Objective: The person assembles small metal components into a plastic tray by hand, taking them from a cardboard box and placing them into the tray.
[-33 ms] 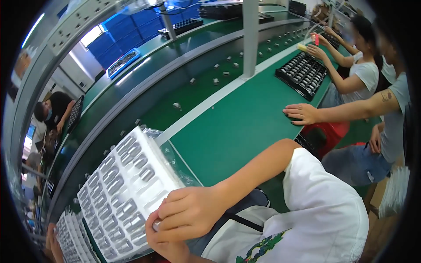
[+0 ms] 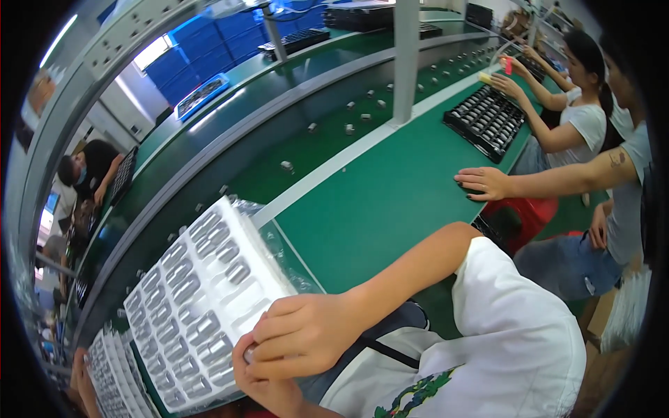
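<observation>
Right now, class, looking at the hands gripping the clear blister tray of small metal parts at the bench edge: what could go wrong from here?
1. The clear blister tray is gripped at one corner only by the right hand and left hand; it might flex and spill its parts.
2. It seems to overhang the green bench edge, so it could slip off.
3. The crinkled plastic film underneath might snag.
</observation>
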The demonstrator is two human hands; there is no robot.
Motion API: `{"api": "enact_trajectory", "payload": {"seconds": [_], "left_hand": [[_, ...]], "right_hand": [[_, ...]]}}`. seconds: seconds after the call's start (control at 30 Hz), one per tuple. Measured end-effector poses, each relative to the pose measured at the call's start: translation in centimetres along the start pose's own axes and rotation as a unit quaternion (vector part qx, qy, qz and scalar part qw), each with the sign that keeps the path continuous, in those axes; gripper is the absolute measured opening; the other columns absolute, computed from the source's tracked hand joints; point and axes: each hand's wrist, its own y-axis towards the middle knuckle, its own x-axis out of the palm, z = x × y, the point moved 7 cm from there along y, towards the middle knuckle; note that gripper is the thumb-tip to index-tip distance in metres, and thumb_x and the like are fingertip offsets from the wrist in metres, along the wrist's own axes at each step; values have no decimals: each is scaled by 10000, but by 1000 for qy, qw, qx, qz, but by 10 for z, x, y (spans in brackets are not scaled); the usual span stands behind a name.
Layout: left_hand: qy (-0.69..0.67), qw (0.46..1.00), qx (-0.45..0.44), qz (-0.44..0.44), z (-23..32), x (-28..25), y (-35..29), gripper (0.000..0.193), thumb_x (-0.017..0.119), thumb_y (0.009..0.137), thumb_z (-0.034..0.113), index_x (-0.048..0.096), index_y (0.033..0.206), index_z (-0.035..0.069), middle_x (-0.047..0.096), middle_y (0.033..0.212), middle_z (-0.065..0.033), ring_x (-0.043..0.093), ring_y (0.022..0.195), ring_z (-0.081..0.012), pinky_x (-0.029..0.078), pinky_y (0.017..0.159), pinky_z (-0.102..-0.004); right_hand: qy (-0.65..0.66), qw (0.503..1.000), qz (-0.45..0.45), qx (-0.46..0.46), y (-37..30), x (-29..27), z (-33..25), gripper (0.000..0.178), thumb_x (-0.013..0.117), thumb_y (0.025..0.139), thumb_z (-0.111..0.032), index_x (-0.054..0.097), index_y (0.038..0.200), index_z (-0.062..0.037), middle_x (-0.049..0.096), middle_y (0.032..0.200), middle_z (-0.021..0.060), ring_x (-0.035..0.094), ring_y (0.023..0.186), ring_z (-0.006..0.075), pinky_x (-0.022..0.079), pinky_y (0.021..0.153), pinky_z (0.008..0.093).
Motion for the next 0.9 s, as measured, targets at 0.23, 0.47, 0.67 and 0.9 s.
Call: {"api": "enact_trajectory", "payload": {"seconds": [0.23, 0.47, 0.67, 0.9], "left_hand": [[135, 982, 125, 52, 39, 9, 8, 505, 730, 842, 156, 550, 1274, -35, 540, 1347, -200, 538, 1192, -278, 441, 1006, -414], [515, 835, 166, -99, 36, -7, 4, 332, 754, 802, 185, 694, 1099, 50, 629, 1222, -133, 518, 1187, -349, 396, 996, -469], [432, 881, 179, -70, 38, -21, 7, 277, 734, 840, 194, 717, 1083, 63, 675, 1112, -99, 564, 1122, -347, 419, 971, -445], [89, 985, 149, -4, 34, -17, 8, 400, 735, 805, -62, 646, 1193, -23, 622, 1203, -147, 675, 915, -201, 571, 752, -303]], "right_hand": [[-8, 996, -80, -32, -8, 18, 45, 198, 656, 819, -144, 702, 1000, -79, 689, 986, 104, 666, 874, 248, 520, 675, 352], [-228, 848, -158, 452, -89, 13, 318, 419, 744, 726, -262, 670, 1080, -52, 711, 897, 148, 665, 910, 350, 488, 870, 452], [-299, 811, -306, 398, -109, 31, 321, 752, 807, 625, -410, 576, 1284, -132, 522, 1300, 196, 481, 1252, 388, 392, 1013, 557], [-242, 796, -242, 499, -191, -5, 343, 468, 720, 822, -222, 589, 1243, -62, 585, 1214, 199, 571, 1130, 394, 484, 965, 494]]}}
